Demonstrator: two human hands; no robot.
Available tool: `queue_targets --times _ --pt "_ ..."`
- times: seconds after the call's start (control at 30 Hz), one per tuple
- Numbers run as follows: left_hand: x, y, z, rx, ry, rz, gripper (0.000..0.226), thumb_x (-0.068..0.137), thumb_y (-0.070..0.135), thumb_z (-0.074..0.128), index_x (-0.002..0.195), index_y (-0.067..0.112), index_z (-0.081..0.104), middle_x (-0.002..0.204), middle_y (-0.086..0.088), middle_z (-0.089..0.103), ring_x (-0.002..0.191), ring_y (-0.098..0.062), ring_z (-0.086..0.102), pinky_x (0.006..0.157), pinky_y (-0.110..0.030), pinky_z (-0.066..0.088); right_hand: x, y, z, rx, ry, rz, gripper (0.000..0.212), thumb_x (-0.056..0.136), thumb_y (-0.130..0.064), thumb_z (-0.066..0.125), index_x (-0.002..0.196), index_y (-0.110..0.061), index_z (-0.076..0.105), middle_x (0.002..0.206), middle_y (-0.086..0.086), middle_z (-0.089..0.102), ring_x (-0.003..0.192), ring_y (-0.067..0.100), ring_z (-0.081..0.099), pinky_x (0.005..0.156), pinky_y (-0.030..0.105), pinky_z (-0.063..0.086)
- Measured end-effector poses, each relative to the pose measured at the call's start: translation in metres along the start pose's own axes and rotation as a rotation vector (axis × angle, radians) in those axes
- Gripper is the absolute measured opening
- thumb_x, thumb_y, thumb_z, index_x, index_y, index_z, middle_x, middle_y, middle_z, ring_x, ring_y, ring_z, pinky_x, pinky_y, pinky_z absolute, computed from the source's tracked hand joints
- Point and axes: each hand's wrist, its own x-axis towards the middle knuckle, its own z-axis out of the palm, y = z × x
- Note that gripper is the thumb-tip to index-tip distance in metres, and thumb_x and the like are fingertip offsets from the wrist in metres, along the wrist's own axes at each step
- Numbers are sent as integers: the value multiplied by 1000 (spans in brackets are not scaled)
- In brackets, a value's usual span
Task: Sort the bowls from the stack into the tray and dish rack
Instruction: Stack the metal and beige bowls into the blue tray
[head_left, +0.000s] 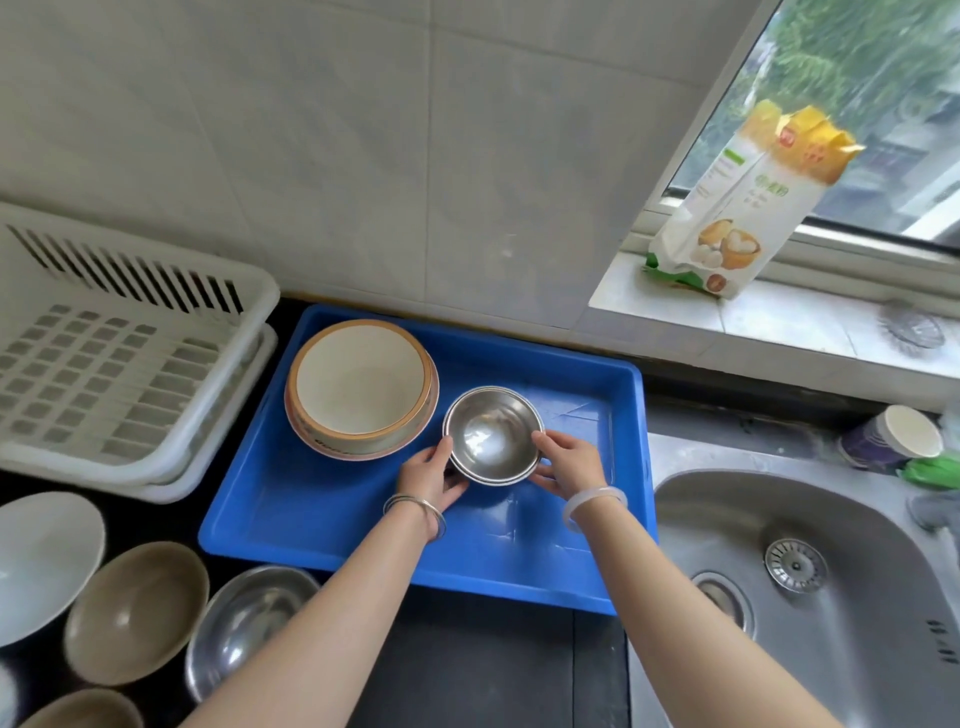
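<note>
A blue tray (322, 525) lies on the dark counter in the middle. In its far left part stands a stack of cream bowls with orange rims (361, 387). Beside it, in the tray, is a small stack of steel bowls (492, 434). My left hand (431, 475) grips its left rim and my right hand (569, 462) grips its right rim. An empty white dish rack (119, 358) stands to the left of the tray.
Several loose bowls sit at the near left: a white one (41, 564), a brown one (137, 613), a steel one (249, 623). A steel sink (810, 587) is on the right. A flour bag (748, 202) leans on the windowsill, and a paper cup (891, 436) lies by the sink.
</note>
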Motion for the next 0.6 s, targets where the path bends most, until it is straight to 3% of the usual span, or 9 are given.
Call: queue_targets --times 0.1,0.33,0.6 --pt "7 1 4 -70 -8 51 18 92 13 53 103 0 58 91 -12 64 92 -23 60 82 -35 54 6 -8 5 26 -14 5 37 92 -18 59 125 -4 56 113 16 64 83 32 65 78 35 57" --pt "12 7 18 -178 -30 35 39 95 16 49 129 -1 47 129 -17 54 121 -30 51 91 -36 45 19 -23 17 98 -27 10 34 93 -16 58 124 -3 55 110 15 61 73 25 65 72 30 58" --pt "19 13 26 -248 -15 76 43 94 14 49 135 5 42 140 -15 48 118 -25 51 88 -35 45 25 -27 23 140 -10 8 32 92 -16 58 122 -3 56 109 16 61 82 29 66 82 34 54"
